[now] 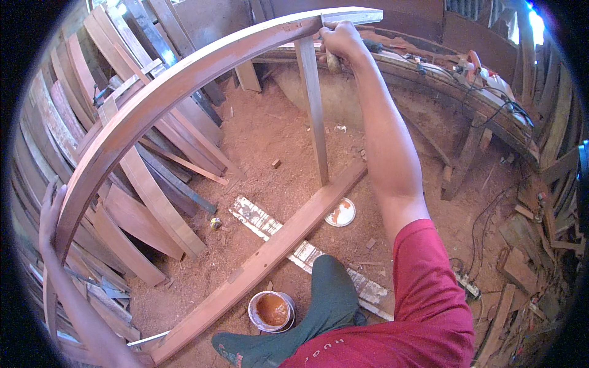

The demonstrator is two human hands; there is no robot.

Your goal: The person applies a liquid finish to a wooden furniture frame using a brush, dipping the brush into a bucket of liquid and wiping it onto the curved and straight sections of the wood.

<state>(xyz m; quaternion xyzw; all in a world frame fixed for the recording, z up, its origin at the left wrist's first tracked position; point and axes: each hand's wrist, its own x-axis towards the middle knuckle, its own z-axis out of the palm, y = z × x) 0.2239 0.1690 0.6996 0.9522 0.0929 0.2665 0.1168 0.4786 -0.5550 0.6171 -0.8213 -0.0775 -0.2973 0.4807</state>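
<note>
**Timber frame on edge, a hand at each end**

The wooden frame point(162, 105) appears to stand on edge over the floor point(257, 144), its lower beam point(264, 260) crossing a paint-flaked slat point(251, 213), its upper beam raised and joined by a crosspiece point(313, 116).

The right hand point(341, 40) is curled at the upper beam near the crosspiece; whether this grip clasps timber or a small hidden item cannot be told. The left hand point(51, 211) lies along the beam's far end, fingers extended; how far that grip closes is not visible.

Handling, as judged: heavy, stiff, dry, unlikely to slip. Best hold is on the upper beam, both sides of the balance point, sparing the joints.

The floor carries sawdust, a bucket point(291, 315) of orange-brown paste and a smeared lid point(347, 214). Boards point(126, 242) lean at left; a cluttered tabletop point(443, 81) bears cables point(512, 105); offcuts point(521, 270) lie at right.
</note>
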